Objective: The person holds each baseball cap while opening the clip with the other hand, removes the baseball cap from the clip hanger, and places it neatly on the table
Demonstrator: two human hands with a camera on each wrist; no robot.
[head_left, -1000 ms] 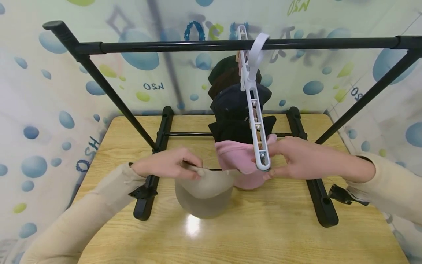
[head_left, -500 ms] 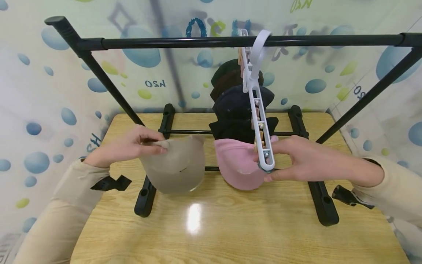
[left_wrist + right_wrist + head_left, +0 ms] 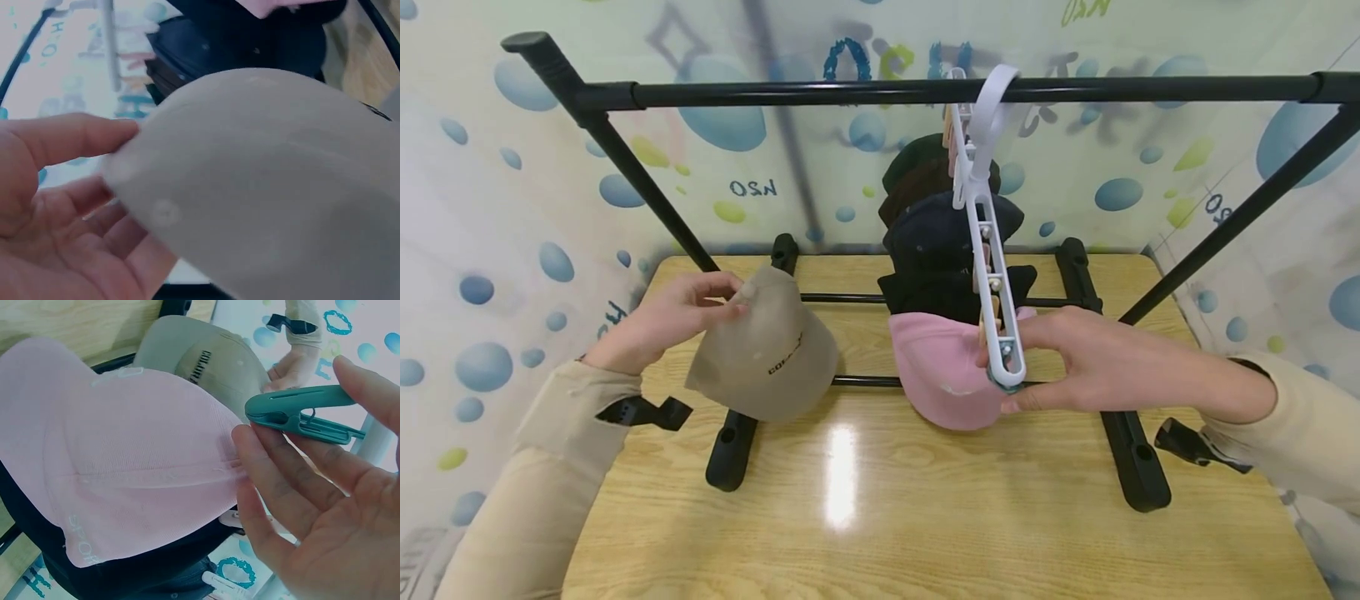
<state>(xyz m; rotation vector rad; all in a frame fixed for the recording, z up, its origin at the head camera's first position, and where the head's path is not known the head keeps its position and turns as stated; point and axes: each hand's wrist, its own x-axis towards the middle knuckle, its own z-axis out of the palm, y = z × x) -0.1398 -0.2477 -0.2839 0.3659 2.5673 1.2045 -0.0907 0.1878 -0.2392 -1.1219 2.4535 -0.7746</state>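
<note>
Head view first: we're using the white hanger (image 3: 979, 183) hooked over the black rail (image 3: 775, 94) as our reference. Well to its left, the left hand (image 3: 673, 318) has the beige cap (image 3: 767, 362) pinched by its edge. In the left wrist view we see the thumb on the cap and the other fingers loosely bent, so it's a light fingertip hold, not a fist. The cap sits tilted, dark lettering facing us. The right hand (image 3: 1078, 357) is at the hanger's near end, and the right wrist view shows us a green clip (image 3: 300, 399) pinched between thumb and fingers, those fingers only gently bent, tips at the edge of the pink cap (image 3: 940, 375). That one's under the hanger's near end, mostly to its left. Further back beneath the hanger we've got a black cap (image 3: 925, 293) and a navy cap (image 3: 925, 233), with the wooden table (image 3: 925, 517) below.
</note>
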